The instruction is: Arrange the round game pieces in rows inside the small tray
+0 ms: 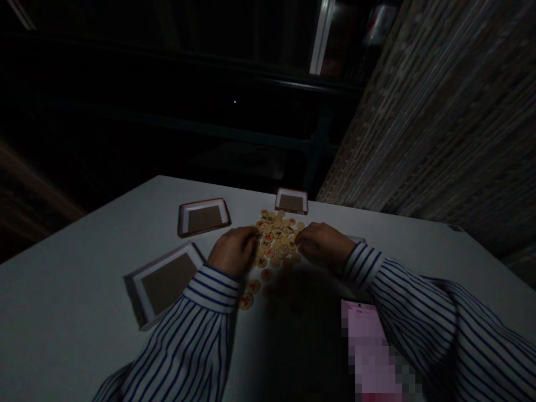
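A loose pile of round wooden Chinese chess pieces (pixel 277 237), marked with red or black characters, lies on the white table (pixel 84 307). At the pile's left edge is my left hand (pixel 232 251), its fingers curled in with the tips at the pieces. My right hand (pixel 324 243) is bent in from the opposite side, fingertips against the pile's right edge. Both hands look closed, but the dim light hides what, if anything, sits between the fingers. Several pieces trail toward me, including a red-marked Chinese chess piece (pixel 246 301) near my left cuff.
A shallow open box (pixel 180 230) stands at the back left, with a larger open box (pixel 140 301) nearer me. Behind the pile is a small open box (pixel 292 211). A pink phone (pixel 368 329) lies below my right forearm. A string curtain (pixel 419 128) hangs at right.
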### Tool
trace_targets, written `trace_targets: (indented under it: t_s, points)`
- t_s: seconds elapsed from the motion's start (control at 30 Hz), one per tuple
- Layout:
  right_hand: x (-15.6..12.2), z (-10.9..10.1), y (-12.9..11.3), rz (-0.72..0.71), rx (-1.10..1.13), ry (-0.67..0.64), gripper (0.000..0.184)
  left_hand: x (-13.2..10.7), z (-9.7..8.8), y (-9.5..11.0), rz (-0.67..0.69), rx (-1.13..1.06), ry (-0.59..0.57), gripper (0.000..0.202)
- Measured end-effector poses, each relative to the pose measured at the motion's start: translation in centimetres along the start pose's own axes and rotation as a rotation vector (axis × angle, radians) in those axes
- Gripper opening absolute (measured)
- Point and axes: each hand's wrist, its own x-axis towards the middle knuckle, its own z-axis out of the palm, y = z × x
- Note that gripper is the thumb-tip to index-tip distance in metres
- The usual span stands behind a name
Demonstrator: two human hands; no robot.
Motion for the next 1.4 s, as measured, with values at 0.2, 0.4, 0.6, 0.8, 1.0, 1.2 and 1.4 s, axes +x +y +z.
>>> trace_targets:
  t_s: [0.2, 0.4, 0.6, 0.8, 1.0, 1.2, 1.4]
  points:
    - [2.2, 1.4, -1.3, -0.107, -0.023, -0.078, 0.028, 0.0, 0.2, -0.1, 0.016, 0.026, -0.005, 0.032]
    - [3.1, 2.1, -1.4, -0.098, -0.051, -0.106, 0.033, -0.1, 0.2, -0.1, 0.027, 0.038, -0.004, 0.032]
    - [3.2, 1.8, -1.6, -0.107, 0.001, -0.087, 0.028, -0.2, 0.1, 0.3, 0.037, 0.033, -0.001, 0.031]
    - [2.8, 1.4, -1.6, 0.079, 0.469, -0.003, 0.031, -0.4, -0.1, 0.5, 0.068, -0.014, 0.036, 0.030]
    - [2.4, 1.6, -1.4, 0.144, 0.954, 0.006, 0.032, -0.4, -0.2, 0.5, 0.109, -0.026, 0.084, 0.029]
    - [1.7, 1.4, -1.0, 0.175, 1.069, 0.020, 0.032, -0.4, 0.0, 0.4, 0.138, -0.017, 0.103, 0.028]
    - [-0.1, 1.5, -0.7, 0.273, 1.047, 0.001, 0.030, -0.5, -0.4, 0.5, 0.147, -0.006, 0.095, 0.028]
